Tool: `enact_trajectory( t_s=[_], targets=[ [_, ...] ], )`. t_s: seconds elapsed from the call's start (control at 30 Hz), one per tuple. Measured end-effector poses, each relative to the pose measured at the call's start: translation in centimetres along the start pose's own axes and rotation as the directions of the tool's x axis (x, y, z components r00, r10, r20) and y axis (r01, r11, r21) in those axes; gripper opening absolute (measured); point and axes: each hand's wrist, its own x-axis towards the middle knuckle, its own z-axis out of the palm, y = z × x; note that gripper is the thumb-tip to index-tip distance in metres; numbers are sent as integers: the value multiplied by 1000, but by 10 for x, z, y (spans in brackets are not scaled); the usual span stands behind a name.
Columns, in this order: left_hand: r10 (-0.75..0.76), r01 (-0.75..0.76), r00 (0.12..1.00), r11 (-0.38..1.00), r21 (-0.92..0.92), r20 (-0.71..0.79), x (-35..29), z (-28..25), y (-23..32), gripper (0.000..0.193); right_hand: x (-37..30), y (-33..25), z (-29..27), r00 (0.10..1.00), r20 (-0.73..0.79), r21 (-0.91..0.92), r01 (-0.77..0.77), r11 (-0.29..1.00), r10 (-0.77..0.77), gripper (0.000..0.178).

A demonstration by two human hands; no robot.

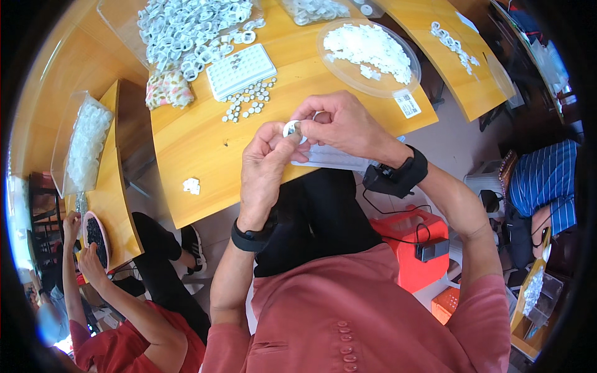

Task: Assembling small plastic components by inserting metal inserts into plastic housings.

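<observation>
Over the table's near edge, my left hand [263, 163] pinches a small round white plastic part [288, 129] between thumb and fingers. My right hand [346, 124] is closed against the same part from the other side, its thumb and fingertips pressing at it. Something small and greyish shows in the part's middle, too small to make out. Just beyond the hands lie several small round metal pieces [250, 102], loose on the wood. A white gridded tray [254, 73] stands behind them with a few such pieces on top. Below my hands a clear plastic tray [339, 158] sits at the table edge.
A big heap of white rings [186, 31] fills the far left. At the far right, a round clear tray [324, 55] holds flat white pieces. A floral cloth bundle [170, 89] and a small white cluster [191, 186] lie leftward. A co-worker's hands [92, 261] work at left.
</observation>
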Motion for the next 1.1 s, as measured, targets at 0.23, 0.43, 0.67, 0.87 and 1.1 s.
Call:
enact_trajectory(
  t_s=[0.23,0.43,0.67,0.87,1.1],
  targets=[
    [-155,172,985,914,-366,76,-7,-5,-1,27,-6,11,0,998,-56,205,32,978,-21,17],
    [-166,158,986,843,-513,32,-16,-7,-4,18,-21,4,-20,995,29,-232,100,968,-96,37],
    [-135,100,990,867,-487,-38,-28,-19,2,20,-59,40,-22,980,43,-735,165,657,-197,80],
    [-103,52,990,895,-442,-92,-33,-20,5,23,-63,44,-21,967,-11,-695,177,697,-256,78],
    [-103,62,993,888,-456,-65,-31,-21,1,31,-84,31,-16,952,44,-657,255,710,-301,74]
  ],
)
